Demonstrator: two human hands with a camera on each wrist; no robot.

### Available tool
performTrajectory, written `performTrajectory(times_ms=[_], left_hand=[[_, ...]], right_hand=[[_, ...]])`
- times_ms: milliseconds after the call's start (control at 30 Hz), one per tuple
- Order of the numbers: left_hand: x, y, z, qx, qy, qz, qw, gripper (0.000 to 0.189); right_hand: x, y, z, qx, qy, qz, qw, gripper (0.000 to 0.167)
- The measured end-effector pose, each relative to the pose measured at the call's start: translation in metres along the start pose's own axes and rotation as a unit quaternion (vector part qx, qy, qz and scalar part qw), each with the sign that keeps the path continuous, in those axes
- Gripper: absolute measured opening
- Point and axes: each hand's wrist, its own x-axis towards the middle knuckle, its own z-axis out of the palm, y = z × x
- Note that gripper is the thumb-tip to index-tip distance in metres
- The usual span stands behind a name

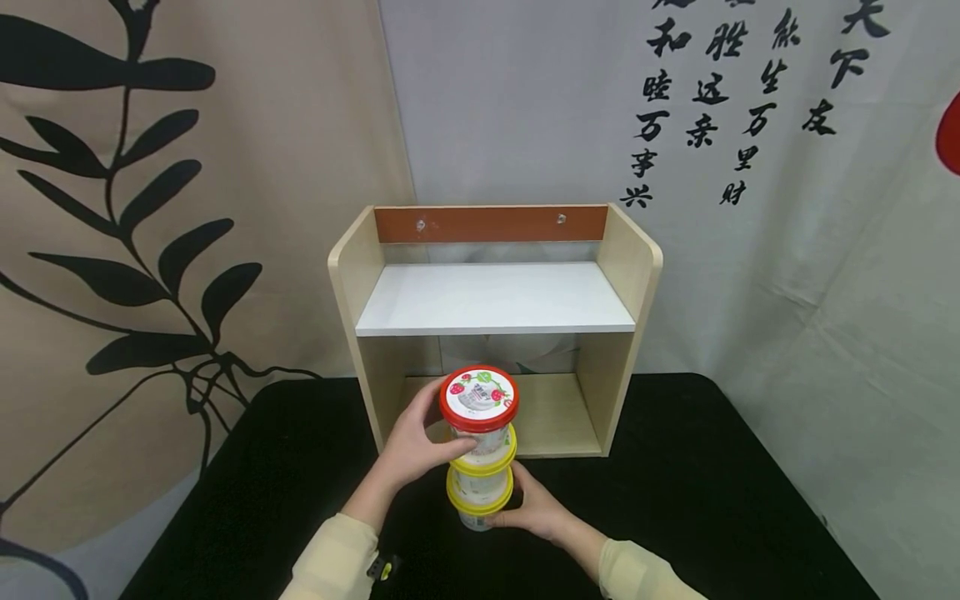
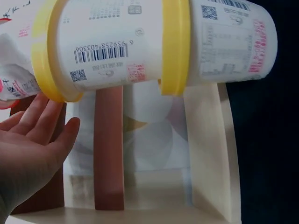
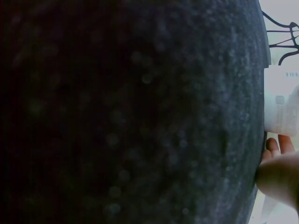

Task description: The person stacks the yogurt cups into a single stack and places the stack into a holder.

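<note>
Three white tubs stand stacked on the black table in the head view. The top tub has a red lid with strawberry pictures; the middle tub and the bottom tub have yellow lids. My left hand grips the top tub from the left, thumb across its front. From the right, my right hand holds the bottom tub between thumb and fingers. Barcodes show on the middle tub in the left wrist view. At the right wrist view's edge, a tub is partly cut off.
Just behind the stack stands a small wooden shelf unit with a white middle board and a brown back rail. The black table spreads to both sides. Printed curtains hang behind. A small dark object is by the left sleeve.
</note>
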Motion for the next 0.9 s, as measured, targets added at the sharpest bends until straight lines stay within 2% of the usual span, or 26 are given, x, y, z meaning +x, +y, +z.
performTrajectory(times_ms=[267, 567, 900], left_hand=[[-0.009, -0.009, -0.008, -0.011, -0.002, -0.006, 0.9999, 0.082], [-0.024, -0.023, -0.025, 0.008, 0.012, -0.044, 0.9989, 0.077], [-0.033, -0.036, -0.047, 0.044, 0.045, -0.038, 0.9973, 0.071]], right_hand=[[-0.001, -0.002, 0.0, 0.004, -0.006, -0.006, 1.0, 0.084], [0.001, 0.001, -0.001, 0.02, -0.025, -0.013, 0.9994, 0.087], [0.004, 0.001, -0.002, 0.03, -0.04, -0.025, 0.9984, 0.086]])
